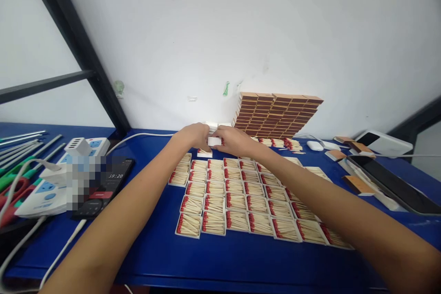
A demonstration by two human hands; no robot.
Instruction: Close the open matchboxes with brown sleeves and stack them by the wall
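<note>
Near the wall my left hand [197,137] and my right hand [234,140] meet around a small white box tray [214,141], their fingers closed on its two sides. Behind them, more white trays [211,126] are stacked against the wall. A tray with a few matches [204,152] lies just below my left hand. Several rows of open white trays filled with red-tipped matches [236,201] spread over the blue table [151,243] between my forearms. My right forearm covers part of these rows.
Brown matchboxes [275,112] form a wall-side stack, with loose matches [292,145] before it. At left lie a power strip [51,195], a phone [119,177] and scissors [17,190]. At right are another phone [389,181], a white device [384,143] and matchbox sleeves [358,185].
</note>
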